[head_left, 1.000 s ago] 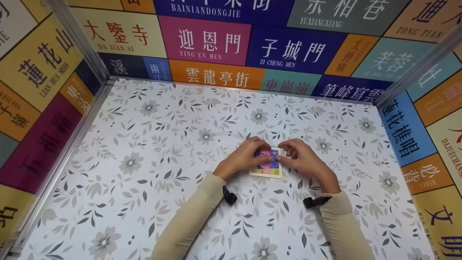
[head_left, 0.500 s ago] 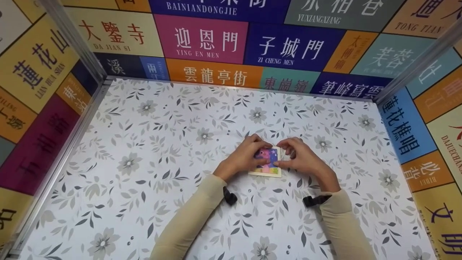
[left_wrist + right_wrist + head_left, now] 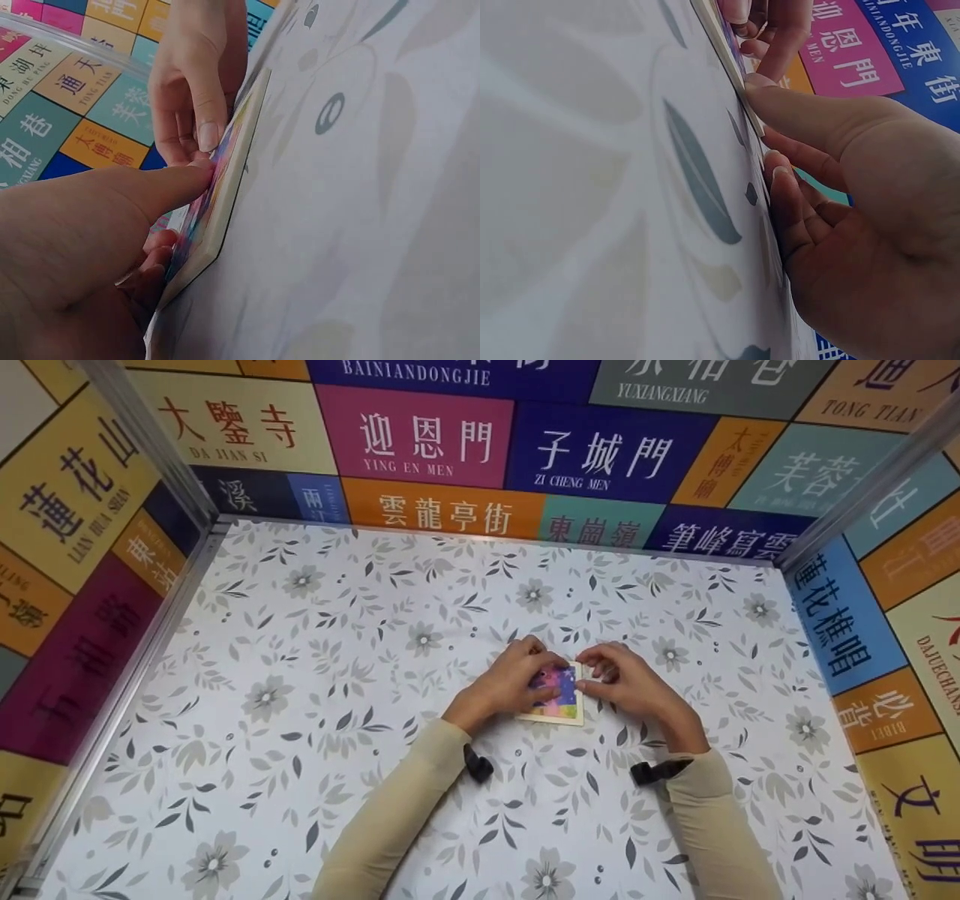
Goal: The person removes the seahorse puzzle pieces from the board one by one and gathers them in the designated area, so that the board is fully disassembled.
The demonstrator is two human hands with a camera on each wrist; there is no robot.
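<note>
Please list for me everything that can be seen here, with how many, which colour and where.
Picture board: one, cream border with a blue, pink and yellow picture, on the tabletop between the hands
Tabletop: one, white with grey flowers and leaves, beneath the board
Walls: three, many-coloured with Chinese lettering, at the back, left and right
Metal strips: several, grey, along wall corners and edges
Wrist straps: two, black, one by each wrist
Sleeves: two, beige, on the forearms
Left hand: one, bare, thumb over the picture
Right hand: one, bare, at the board's right edge
</note>
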